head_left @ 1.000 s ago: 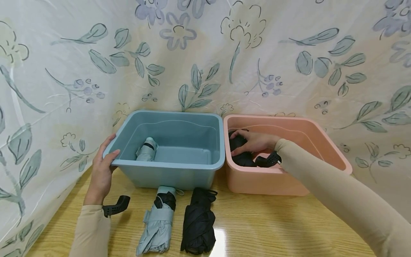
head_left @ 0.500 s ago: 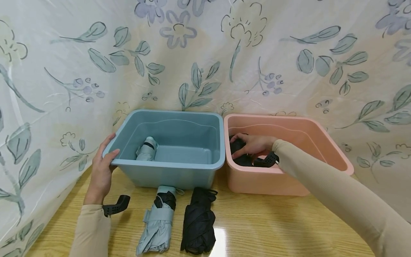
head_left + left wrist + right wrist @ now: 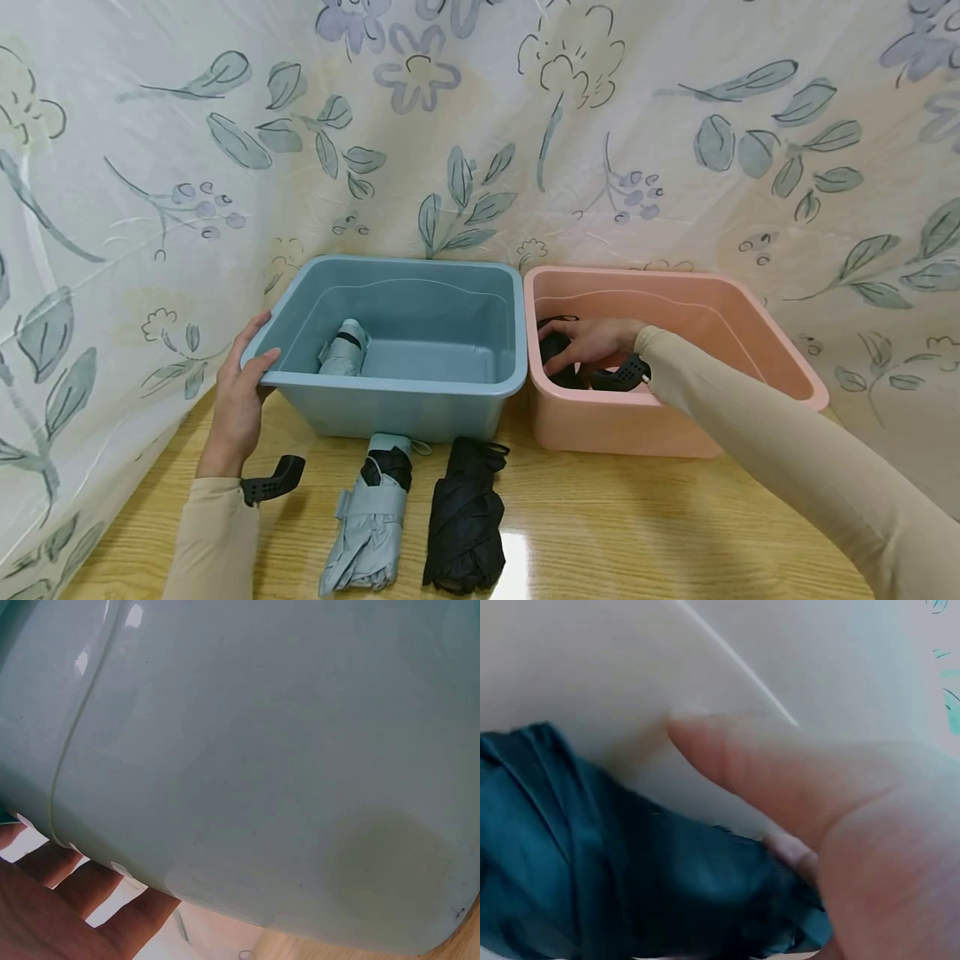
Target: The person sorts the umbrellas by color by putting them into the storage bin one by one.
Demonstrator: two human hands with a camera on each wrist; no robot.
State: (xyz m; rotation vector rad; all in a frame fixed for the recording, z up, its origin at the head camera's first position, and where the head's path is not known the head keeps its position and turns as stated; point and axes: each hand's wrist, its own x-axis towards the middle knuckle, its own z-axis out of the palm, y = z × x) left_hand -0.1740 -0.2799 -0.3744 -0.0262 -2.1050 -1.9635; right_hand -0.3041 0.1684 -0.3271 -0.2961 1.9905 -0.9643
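My left hand (image 3: 238, 392) holds the left end of the blue plastic bin (image 3: 405, 410), thumb at the rim and fingers along the outside wall, as the left wrist view also shows. Inside the pink bin (image 3: 630, 429), my right hand (image 3: 600, 337) is at a dark folded umbrella (image 3: 615, 862) near the left wall. In the right wrist view the thumb (image 3: 735, 761) stands straight, with a gap to the umbrella; the other fingers are mostly hidden behind it. A light blue folded umbrella (image 3: 345, 354) lies in the blue bin.
On the wooden table (image 3: 637, 525), in front of the blue bin, lie a pale blue-grey folded umbrella (image 3: 372, 521) and a black folded umbrella (image 3: 465, 533). A floral sheet (image 3: 480, 125) hangs directly behind both bins.
My right hand has shifted slightly within the pink bin, and less of the dark umbrella shows around it. My left hand stays on the blue bin.
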